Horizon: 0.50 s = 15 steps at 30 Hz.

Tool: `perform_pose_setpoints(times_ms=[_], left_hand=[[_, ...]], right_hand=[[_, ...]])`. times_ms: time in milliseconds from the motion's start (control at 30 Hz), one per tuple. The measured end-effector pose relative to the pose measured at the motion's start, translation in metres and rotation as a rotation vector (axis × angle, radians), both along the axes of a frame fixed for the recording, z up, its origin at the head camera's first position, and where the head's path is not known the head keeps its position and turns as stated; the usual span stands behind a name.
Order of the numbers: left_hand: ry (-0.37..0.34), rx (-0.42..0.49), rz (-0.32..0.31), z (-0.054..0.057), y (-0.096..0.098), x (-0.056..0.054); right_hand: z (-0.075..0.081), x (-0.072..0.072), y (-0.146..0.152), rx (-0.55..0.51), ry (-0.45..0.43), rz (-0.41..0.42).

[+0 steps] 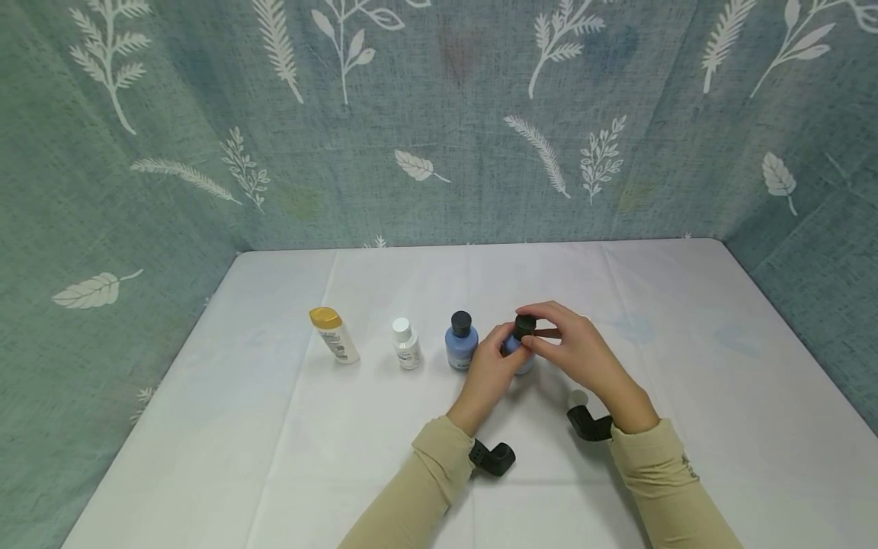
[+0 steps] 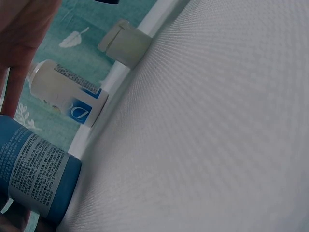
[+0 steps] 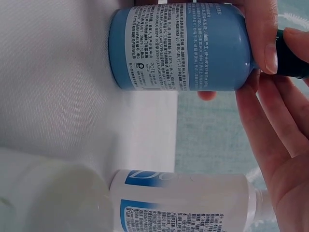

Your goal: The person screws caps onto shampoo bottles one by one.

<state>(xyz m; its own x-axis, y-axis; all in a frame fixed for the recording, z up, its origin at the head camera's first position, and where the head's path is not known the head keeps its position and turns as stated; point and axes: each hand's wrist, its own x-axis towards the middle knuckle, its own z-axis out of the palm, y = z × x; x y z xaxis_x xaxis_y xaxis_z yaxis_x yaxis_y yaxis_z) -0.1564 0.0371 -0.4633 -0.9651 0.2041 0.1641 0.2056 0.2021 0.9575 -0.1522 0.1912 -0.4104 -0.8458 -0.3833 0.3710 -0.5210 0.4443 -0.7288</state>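
A blue bottle (image 3: pixel 183 48) with a printed label and a black cap (image 1: pixel 525 325) stands upright on the white tablecloth. My left hand (image 1: pixel 488 374) grips its upper body from the left. Thumb and fingers of my right hand (image 1: pixel 572 343) pinch the cap from the right. The cap sits at the bottle's neck. Just left of my left hand is a second blue bottle (image 1: pixel 460 347), also black-capped. Beyond my right hand stands a white bottle with a blue label (image 2: pixel 67 92), nearly all hidden in the head view.
A white bottle with a yellow cap (image 1: pixel 334 335) and a small white-capped bottle (image 1: pixel 408 349) stand farther left. Under my right wrist is a small pale round container (image 1: pixel 578 398). Black wrist cameras (image 1: pixel 495 460) hang below both sleeves. Leaf-patterned green cloth (image 1: pixel 439 191) walls the table's back and sides.
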Motion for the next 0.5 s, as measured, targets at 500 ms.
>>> perform_pose_setpoints(times_ms=[500], left_hand=[[-0.027,0.006,0.008,0.036,-0.002,0.02]], right_hand=[[0.001,0.002,0.0,0.023,-0.023,-0.029]])
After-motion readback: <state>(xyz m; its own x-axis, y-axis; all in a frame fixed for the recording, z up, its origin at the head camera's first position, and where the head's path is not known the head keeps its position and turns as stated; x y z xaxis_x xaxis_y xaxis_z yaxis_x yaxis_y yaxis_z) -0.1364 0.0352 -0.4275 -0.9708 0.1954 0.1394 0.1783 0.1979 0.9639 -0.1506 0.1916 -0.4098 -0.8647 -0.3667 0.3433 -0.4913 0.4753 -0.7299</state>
